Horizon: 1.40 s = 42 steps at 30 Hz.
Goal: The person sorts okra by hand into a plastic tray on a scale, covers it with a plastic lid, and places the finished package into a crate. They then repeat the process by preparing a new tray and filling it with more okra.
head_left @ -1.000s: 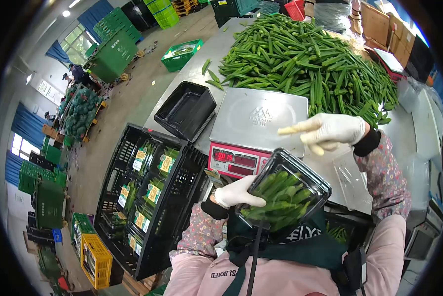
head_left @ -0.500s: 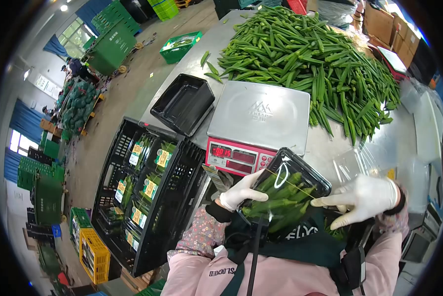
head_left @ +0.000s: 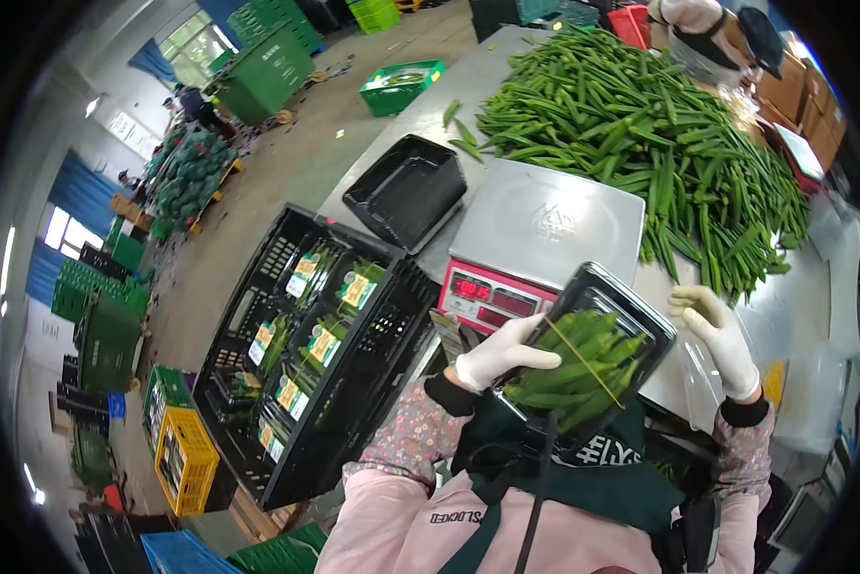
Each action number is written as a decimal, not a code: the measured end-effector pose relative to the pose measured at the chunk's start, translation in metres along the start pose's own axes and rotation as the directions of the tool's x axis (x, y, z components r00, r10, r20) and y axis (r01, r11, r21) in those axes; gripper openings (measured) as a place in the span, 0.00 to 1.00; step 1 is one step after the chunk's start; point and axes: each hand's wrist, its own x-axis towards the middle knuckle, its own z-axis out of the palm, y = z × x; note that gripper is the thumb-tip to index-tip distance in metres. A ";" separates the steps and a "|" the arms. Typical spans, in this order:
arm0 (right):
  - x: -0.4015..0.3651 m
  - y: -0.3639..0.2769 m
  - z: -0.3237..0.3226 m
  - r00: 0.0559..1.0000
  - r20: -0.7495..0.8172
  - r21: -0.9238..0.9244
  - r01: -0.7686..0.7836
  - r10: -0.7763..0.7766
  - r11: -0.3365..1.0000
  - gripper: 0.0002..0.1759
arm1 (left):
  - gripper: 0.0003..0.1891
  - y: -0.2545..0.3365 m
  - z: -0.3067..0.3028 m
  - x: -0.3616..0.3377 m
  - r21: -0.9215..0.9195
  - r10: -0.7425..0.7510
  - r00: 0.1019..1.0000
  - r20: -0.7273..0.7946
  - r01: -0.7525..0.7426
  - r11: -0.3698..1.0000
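Note:
My left hand (head_left: 506, 358), in a white glove, grips a black plastic tray (head_left: 661, 335) at its left side. Okra (head_left: 583, 368) fills the tray, which is tilted in front of my chest. A thin yellowish rubber band (head_left: 586, 363) runs diagonally across the tray. My right hand (head_left: 722, 342), also gloved, is off the tray to its right, fingers apart and slightly bent. Beneath and beside that hand lies clear plastic (head_left: 702, 387). Just beyond the tray stands a scale (head_left: 549, 215) with a red front and lit digits.
A large okra pile (head_left: 640, 143) covers the far table. An empty black tray (head_left: 406, 191) sits left of the scale. The black crate (head_left: 353, 383) holds several labelled okra packs. Across the table another person (head_left: 717, 38) leans in. A green crate (head_left: 401, 88) stands on the floor.
My right hand has left the band and tray, moving up and right over the clear plastic. The band now lies across the tray. A person has come into view at the far right.

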 end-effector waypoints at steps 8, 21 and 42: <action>0.024 0.016 0.026 0.901 0.392 0.328 -0.325 0.185 0.887 0.30 | 0.32 0.022 -0.018 -0.003 -0.135 0.122 0.992 -0.033 -0.125 0.983; 0.036 -0.033 0.123 0.904 0.368 0.632 -0.073 -0.216 0.771 0.33 | 0.25 0.041 -0.038 -0.114 -0.198 0.226 0.637 -0.737 -0.524 0.828; -0.002 0.052 0.056 0.990 -0.096 0.307 -0.073 0.107 0.949 0.20 | 0.30 0.027 -0.374 -0.228 0.139 0.104 -0.334 -0.937 -0.082 0.987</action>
